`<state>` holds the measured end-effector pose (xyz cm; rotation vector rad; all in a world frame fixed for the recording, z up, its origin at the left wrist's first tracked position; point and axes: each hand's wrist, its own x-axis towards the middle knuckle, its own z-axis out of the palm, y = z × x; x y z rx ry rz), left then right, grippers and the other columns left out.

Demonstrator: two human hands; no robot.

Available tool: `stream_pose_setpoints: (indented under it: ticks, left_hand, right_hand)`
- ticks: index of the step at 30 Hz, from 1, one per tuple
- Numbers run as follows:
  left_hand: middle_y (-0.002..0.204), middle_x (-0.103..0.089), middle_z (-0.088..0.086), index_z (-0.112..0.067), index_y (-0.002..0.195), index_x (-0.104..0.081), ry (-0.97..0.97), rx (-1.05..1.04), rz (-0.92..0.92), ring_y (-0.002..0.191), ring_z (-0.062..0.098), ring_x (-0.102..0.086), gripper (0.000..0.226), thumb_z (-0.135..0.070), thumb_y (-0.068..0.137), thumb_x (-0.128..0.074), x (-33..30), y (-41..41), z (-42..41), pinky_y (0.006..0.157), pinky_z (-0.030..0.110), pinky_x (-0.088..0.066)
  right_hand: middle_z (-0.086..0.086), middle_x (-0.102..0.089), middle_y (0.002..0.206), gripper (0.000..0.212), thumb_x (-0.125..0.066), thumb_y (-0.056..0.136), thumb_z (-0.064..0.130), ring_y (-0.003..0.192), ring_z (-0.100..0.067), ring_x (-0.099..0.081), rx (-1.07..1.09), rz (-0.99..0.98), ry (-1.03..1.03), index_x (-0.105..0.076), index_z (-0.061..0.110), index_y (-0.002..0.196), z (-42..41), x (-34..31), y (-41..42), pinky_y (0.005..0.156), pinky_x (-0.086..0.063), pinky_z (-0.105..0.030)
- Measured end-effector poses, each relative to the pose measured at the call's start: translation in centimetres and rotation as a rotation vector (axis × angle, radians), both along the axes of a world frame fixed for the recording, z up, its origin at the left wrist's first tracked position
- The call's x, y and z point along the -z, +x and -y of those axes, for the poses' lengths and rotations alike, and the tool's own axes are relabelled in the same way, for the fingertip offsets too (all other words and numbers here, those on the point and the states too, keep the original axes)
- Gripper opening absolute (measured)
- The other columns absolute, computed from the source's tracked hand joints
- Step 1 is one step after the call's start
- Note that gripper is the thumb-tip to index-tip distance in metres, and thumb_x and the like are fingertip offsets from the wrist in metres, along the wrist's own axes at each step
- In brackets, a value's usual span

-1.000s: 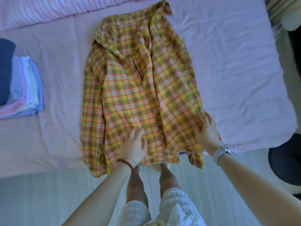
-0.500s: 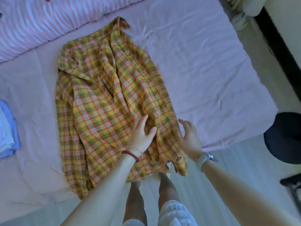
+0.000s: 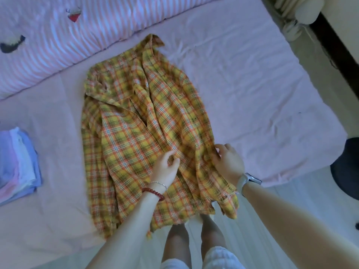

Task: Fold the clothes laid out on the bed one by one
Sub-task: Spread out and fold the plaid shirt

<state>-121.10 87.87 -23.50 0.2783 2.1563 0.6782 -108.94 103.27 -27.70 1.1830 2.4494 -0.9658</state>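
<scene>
A yellow and orange plaid shirt (image 3: 136,136) lies front up on the pink bed sheet (image 3: 252,94), collar at the far end. Its hem hangs over the near edge of the bed. My left hand (image 3: 166,168), with a red bead bracelet at the wrist, rests on the lower middle of the shirt and pinches a fold of fabric between thumb and forefinger. My right hand (image 3: 228,162), with a watch on the wrist, holds the shirt's right edge with curled fingers. The fabric between my hands is bunched into folds.
A stack of folded pastel clothes (image 3: 18,164) sits at the left edge of the bed. A pink striped quilt (image 3: 77,35) covers the far left. A dark round object (image 3: 347,167) stands on the floor at the right. My legs are below the hem.
Both hands went from lying flat on the shirt to curled on its fabric. My left hand moved up the shirt front. The cloth between my hands gathered into folds.
</scene>
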Motion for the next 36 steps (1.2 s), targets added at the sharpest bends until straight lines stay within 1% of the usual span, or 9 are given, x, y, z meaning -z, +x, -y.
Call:
stream_pose_setpoints:
  ticks: [7,10,16,20,27,29,31,34,36]
  left_hand:
    - [0.157,0.002,0.005,-0.03,0.147,-0.015,-0.496,0.389,-0.506,0.143,0.032,0.008,0.061,-0.046,0.093,-0.04,2.3,-3.4,4.5,0.11,0.06,0.0]
    - [0.157,0.012,0.007,-0.031,0.148,-0.005,-0.561,0.459,-0.399,0.142,0.034,0.014,0.067,-0.053,0.093,-0.036,4.1,-5.6,6.8,0.113,0.057,-0.001]
    - [0.155,0.02,0.003,-0.035,0.148,0.006,-0.588,0.604,-0.266,0.143,0.029,0.014,0.074,-0.061,0.091,-0.034,7.6,-8.1,9.7,0.116,0.047,-0.007]
    - [0.155,0.02,0.002,-0.036,0.147,0.008,-0.542,0.618,-0.292,0.143,0.028,0.014,0.075,-0.063,0.09,-0.032,8.0,-8.1,10.4,0.116,0.045,-0.007]
    - [0.158,0.001,-0.001,-0.034,0.145,-0.023,-0.41,0.534,-0.09,0.144,0.025,0.0,0.055,-0.048,0.095,-0.039,5.9,-10.4,9.8,0.113,0.047,-0.019]
    - [0.146,-0.036,0.006,-0.027,0.133,-0.047,-0.225,0.272,0.024,0.13,0.025,-0.037,0.04,-0.042,0.096,-0.044,4.6,-11.3,9.8,0.102,0.043,-0.036]
    - [0.123,-0.057,0.004,-0.024,0.117,-0.057,0.039,-0.179,0.248,0.099,0.019,-0.058,0.027,-0.037,0.096,-0.045,3.0,-12.5,10.3,0.084,0.036,-0.049]
    - [0.109,-0.063,0.003,-0.018,0.112,-0.054,0.297,-0.607,0.459,0.09,0.015,-0.062,0.03,-0.039,0.096,-0.039,1.1,-14.4,11.8,0.073,0.03,-0.049]
    - [0.111,-0.06,0.0,-0.016,0.122,-0.051,0.25,-0.552,0.447,0.1,0.018,-0.059,0.041,-0.045,0.095,-0.037,1.1,-15.1,12.8,0.083,0.034,-0.049]
  right_hand:
    - [-0.009,-0.062,0.107,0.03,-0.045,0.093,0.025,0.095,-0.027,-0.06,0.122,0.151,-0.153,-0.052,0.014,0.121,0.4,0.9,-3.7,0.08,-0.051,-0.038]
    - [-0.007,-0.064,0.08,0.021,-0.041,0.089,0.011,0.065,-0.023,-0.057,0.254,0.11,-0.147,-0.061,0.008,0.092,0.8,0.9,-4.3,0.06,-0.048,-0.031]
    - [-0.01,-0.061,0.104,0.024,-0.05,0.09,0.021,0.09,-0.029,-0.059,0.343,0.077,-0.113,-0.053,0.009,0.111,1.4,1.6,-5.3,0.075,-0.049,-0.036]
    - [-0.008,-0.063,0.097,0.013,-0.055,0.088,0.027,0.09,-0.03,-0.06,0.42,0.138,-0.135,-0.054,0.014,0.091,1.4,2.5,-6.5,0.084,-0.049,-0.047]
    - [-0.001,-0.057,0.067,0.006,-0.05,0.087,0.02,0.065,-0.027,-0.057,0.594,-0.09,0.003,-0.049,0.015,0.087,1.9,-1.9,-7.5,0.059,-0.047,-0.035]
    - [0.009,-0.051,0.061,0.004,-0.049,0.088,0.025,0.053,-0.015,-0.051,0.46,-0.366,0.106,-0.047,0.023,0.089,4.1,-4.6,-8.1,0.048,-0.04,-0.032]
    - [0.009,-0.059,0.073,0.013,-0.047,0.089,0.033,0.058,-0.006,-0.055,-0.033,-0.47,-0.142,-0.049,0.03,0.102,7.6,-7.2,-9.1,0.053,-0.048,-0.031]
    - [0.006,-0.064,0.113,0.032,-0.048,0.092,0.023,0.099,-0.01,-0.059,-0.647,-0.251,-0.428,-0.054,0.024,0.124,12.0,-8.1,-10.9,0.092,-0.043,-0.03]
    - [0.001,-0.062,0.122,0.037,-0.046,0.094,0.017,0.102,-0.012,-0.058,-0.714,-0.167,-0.453,-0.054,0.018,0.13,13.0,-7.2,-11.6,0.091,-0.043,-0.027]
